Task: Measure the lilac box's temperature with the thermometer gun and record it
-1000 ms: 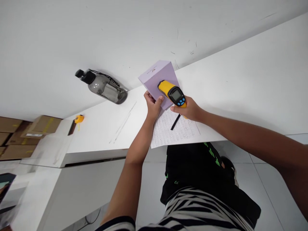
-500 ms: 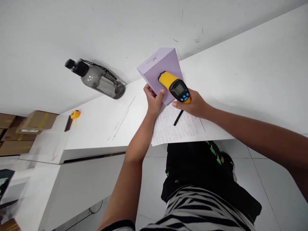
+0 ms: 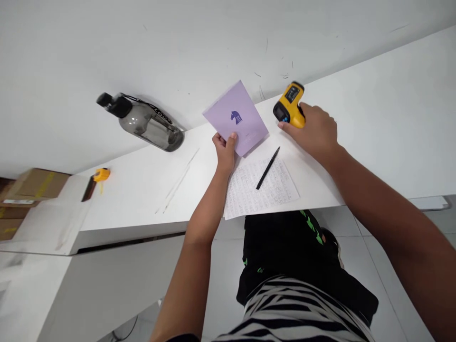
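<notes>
The thermometer [image 3: 290, 104] has moved clear of the box [image 3: 245, 102], over the bench [image 3: 374, 104]. Right hand [image 3: 318, 128]: fingers wrap its handle; probably light, rigid. Left hand [image 3: 225, 154]: fingers pinch the box edge; likely crushable, grip lightly.

A grey bottle [image 3: 155, 127] stands by the wall [image 3: 213, 38], an orange tape measure [image 3: 102, 174] and cardboard boxes [image 3: 37, 184] farther left.

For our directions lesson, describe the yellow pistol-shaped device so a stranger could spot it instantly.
Along the white desk, find the lilac box in the left hand. Right of it, the right hand holds the yellow device, told from the box and black pen by its pistol shape and small screen.
</notes>
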### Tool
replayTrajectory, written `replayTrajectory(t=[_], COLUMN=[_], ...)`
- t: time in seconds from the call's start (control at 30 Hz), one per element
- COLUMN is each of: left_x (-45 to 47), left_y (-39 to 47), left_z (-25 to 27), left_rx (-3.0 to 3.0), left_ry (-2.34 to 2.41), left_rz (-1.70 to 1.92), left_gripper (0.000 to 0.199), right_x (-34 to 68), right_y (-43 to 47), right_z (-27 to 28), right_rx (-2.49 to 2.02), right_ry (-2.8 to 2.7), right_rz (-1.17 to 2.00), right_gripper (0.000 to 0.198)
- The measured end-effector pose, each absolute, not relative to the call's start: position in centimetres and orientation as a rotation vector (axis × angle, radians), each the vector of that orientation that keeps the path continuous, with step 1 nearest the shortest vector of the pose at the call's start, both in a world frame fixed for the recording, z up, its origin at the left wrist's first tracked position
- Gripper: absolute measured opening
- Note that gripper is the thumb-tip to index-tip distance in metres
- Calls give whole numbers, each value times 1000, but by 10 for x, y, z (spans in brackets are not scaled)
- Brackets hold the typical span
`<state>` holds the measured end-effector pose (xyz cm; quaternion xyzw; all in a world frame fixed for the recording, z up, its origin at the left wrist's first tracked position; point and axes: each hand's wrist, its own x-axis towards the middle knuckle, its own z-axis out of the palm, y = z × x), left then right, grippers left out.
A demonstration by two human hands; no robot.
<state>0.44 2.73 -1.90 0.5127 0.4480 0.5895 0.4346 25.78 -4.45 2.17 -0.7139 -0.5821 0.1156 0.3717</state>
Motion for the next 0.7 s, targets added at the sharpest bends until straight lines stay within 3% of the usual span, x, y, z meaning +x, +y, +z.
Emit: replayTrajectory(t=[0.3,0.47,0.6,0.7], left_x=[19,20,17,17], left_y=[44,52,47,41], left_z=[-29,-41,-36,-31], left_rx=[1102,1007,1064,1189], left_ry=[873,739,736,845], left_rz=[1609,1787,1669,1572], left_gripper=[80,84,82,81], right_x=[253,252,244,240], right_y=[-50,-37,-43,-58], right_z=[27,36,31,26], right_rx=[-2184,-2332,-2305,-2057], right_ry=[-1673,-1759,-1726,-2005], right_rz=[132,13,-221,-453], right_gripper=[71,65,62,46])
